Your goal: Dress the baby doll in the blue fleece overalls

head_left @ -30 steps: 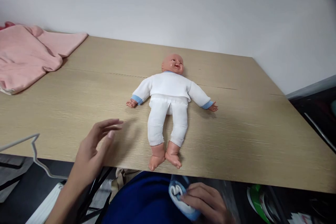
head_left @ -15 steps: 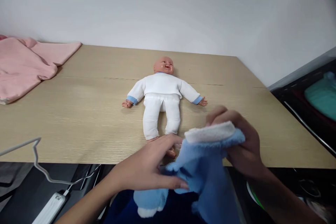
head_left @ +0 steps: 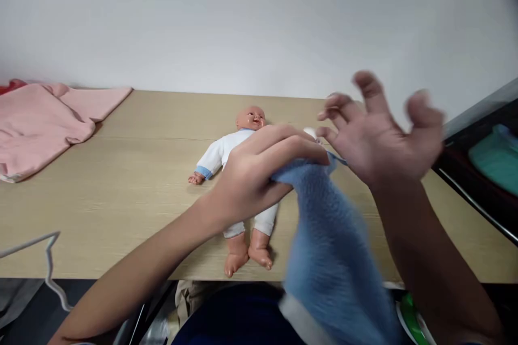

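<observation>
My left hand (head_left: 263, 170) is closed on the upper edge of a fuzzy blue garment (head_left: 329, 248) with a white trim, which hangs down over the table's front edge. My right hand (head_left: 384, 135) is raised to the right of it, palm up, with the fingers spread and slightly curled. A thin blue strip of the garment reaches toward the heel of that hand; whether it touches, I cannot tell. Behind my left hand lies a baby doll (head_left: 251, 117) on its back, in white clothes with blue cuffs. Its chest and one arm are mostly hidden.
The doll lies on a wooden table (head_left: 121, 215) against a white wall. Pink clothing (head_left: 44, 124) is spread at the left. A white cable (head_left: 50, 264) crosses the front left edge. A dark case with teal cloth (head_left: 496, 159) stands at the right.
Both hands have risen with the blue garment, which has turned and now hangs from my left hand. My right hand has let go of it and opened. The view has tilted up slightly.
</observation>
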A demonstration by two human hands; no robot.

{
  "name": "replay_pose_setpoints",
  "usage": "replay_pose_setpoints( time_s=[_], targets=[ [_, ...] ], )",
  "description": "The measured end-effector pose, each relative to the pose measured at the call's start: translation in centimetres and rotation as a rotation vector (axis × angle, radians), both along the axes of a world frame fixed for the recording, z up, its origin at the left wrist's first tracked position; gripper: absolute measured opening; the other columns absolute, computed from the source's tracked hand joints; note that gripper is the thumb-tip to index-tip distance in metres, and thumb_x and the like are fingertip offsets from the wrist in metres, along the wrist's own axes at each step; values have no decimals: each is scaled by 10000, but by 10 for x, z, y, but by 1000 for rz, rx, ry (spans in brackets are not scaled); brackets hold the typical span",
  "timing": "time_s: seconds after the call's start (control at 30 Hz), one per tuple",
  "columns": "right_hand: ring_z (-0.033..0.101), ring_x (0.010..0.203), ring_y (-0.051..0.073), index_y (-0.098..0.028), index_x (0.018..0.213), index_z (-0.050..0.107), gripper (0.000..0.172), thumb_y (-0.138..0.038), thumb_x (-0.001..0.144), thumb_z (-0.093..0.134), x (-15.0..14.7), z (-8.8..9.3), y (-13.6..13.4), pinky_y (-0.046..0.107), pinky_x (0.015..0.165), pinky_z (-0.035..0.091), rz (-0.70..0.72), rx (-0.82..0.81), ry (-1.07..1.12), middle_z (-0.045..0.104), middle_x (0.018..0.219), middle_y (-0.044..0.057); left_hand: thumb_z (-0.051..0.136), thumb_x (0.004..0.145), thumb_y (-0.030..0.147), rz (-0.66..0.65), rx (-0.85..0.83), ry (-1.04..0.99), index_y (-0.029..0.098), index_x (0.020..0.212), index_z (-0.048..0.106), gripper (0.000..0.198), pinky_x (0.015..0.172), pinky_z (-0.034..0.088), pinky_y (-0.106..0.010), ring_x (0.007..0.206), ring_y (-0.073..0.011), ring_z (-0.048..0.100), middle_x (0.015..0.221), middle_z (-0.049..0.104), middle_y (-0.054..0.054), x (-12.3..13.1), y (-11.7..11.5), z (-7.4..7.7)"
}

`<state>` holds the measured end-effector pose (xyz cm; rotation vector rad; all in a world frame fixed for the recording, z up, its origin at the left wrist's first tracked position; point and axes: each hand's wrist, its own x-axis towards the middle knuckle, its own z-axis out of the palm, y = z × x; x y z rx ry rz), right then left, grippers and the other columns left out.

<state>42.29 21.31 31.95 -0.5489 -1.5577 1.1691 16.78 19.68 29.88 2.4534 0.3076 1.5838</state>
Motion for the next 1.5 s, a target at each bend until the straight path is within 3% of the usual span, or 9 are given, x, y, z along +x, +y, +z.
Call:
replay_pose_setpoints(
  time_s=[0.13,0.23,0.43,0.63,0.83,0.93,1.1,1.33,1.5],
  targets=[
    [604,1478,363,-321,1538,623,612,-705,1062,609,-3,-31,13,541,1264,487,-77,-151,-288,701,1545,84,672,1078,186,234,567,-58,308,1031,779,169,742,602,-355,907,-202,704,1191,850,-8,5,7,-21],
    [630,1452,379,-266,1531,690,715,-788,1049,614,4,-48,16,539,1300,452,26,-308,-553,727,1537,106,688,1074,248,202,705,-2,305,915,805,205,624,524,-340,846,-206,653,1135,845,-6,0,10,-44],
    [716,1114,275,-259,1252,845,569,-756,989,756,9,-62,39,370,965,586,199,-434,-619,814,1163,53,727,1077,179,121,351,189,188,1053,794,72,704,545,-360,884,-226,694,1153,860,-66,-17,6,-62],
    [677,1104,222,-257,1117,832,277,-515,1105,735,-19,-31,58,320,956,532,88,19,-498,754,1244,58,896,1012,407,-447,-451,520,234,1638,581,722,1086,628,-295,1263,-234,771,1398,773,-129,-43,17,-13],
    [628,835,188,-255,963,810,152,-367,1065,818,-36,-3,76,341,793,518,122,297,-423,682,912,14,1027,865,283,-133,-313,48,285,1521,661,751,1253,529,-467,1414,-296,660,1527,695,-112,-67,84,12],
    [607,788,171,-267,936,799,144,-343,1005,900,-43,3,79,333,744,500,25,410,-409,680,879,-9,1037,831,340,-229,-522,238,276,1533,634,812,1236,539,-492,1407,-321,666,1538,678,-122,-70,117,9],
    [567,740,146,-264,925,784,179,-353,984,927,-43,2,83,312,699,470,-149,412,-446,681,853,-27,960,930,319,-460,-837,472,216,1140,777,297,877,605,-302,981,-206,754,1045,790,-34,-60,136,3],
    [611,740,148,-210,1148,810,351,-453,935,949,-28,-15,116,262,650,488,450,102,-656,719,883,-21,1043,844,313,-413,-642,281,209,907,729,336,872,569,-292,845,-165,667,852,708,13,-59,152,-3],
    [728,1113,243,-228,1142,852,220,-361,975,906,-20,-21,127,331,983,580,407,211,-627,793,1230,75,936,969,321,-414,-673,427,206,1056,753,233,856,592,-285,908,-179,707,984,766,-28,-72,163,-5]
  ],
)
